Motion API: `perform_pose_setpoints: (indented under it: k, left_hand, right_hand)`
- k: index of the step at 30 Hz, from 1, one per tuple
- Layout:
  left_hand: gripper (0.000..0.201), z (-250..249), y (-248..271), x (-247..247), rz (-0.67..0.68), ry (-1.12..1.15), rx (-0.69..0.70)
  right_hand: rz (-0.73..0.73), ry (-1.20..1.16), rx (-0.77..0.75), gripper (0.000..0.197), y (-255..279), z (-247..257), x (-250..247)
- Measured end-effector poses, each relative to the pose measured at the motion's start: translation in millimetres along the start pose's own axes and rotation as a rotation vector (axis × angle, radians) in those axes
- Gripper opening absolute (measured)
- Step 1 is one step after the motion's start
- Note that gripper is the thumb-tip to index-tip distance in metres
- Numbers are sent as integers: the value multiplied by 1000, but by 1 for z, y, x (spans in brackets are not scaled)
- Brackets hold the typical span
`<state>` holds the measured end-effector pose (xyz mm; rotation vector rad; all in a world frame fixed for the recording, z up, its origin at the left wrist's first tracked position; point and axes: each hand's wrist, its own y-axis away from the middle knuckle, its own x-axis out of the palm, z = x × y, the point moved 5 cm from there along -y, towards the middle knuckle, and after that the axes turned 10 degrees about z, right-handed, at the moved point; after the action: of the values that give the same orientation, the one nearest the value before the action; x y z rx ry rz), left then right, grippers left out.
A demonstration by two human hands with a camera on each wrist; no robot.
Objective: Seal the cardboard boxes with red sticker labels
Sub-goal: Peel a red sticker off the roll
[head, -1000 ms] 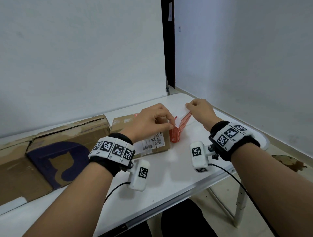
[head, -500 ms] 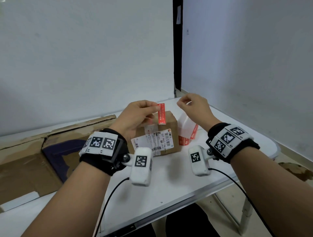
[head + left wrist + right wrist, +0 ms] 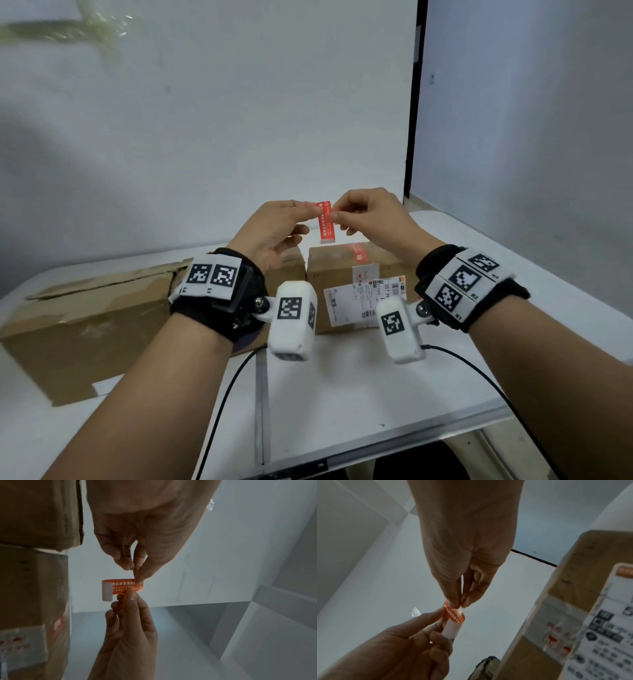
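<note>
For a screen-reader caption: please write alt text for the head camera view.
Two hands, left hand and right hand, pinch a small red sticker in the air above a cardboard box bearing a shipping label. A larger box lies to the left on the white table.

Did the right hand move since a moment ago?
Yes. The right hand came across toward the left hand. Earlier it was over the table right of the small cardboard box; now it pinches the red sticker above the box.

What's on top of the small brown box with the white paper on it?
A red sticker lies on top of the small cardboard box. Both hands hold another red sticker label up above it, not touching. The right hand hides part of the top.
</note>
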<state>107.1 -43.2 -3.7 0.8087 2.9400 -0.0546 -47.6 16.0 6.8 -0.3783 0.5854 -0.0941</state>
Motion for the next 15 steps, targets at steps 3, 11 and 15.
perform_pose_setpoints:
  k: [3, 11, 15]
  left_hand:
    - [16, -4, 7, -15, -30, -98, 32]
    - [28, -2, 39, -85, -330, -787, 208]
    - [29, 29, 50, -87, -174, -1055, 124]
  right_hand:
    - [29, 41, 18, 14, -10, 3, 12]
    - [31, -251, 179, 15, -33, -13, 36]
    - [50, -568, 226, 12, -41, -10, 56]
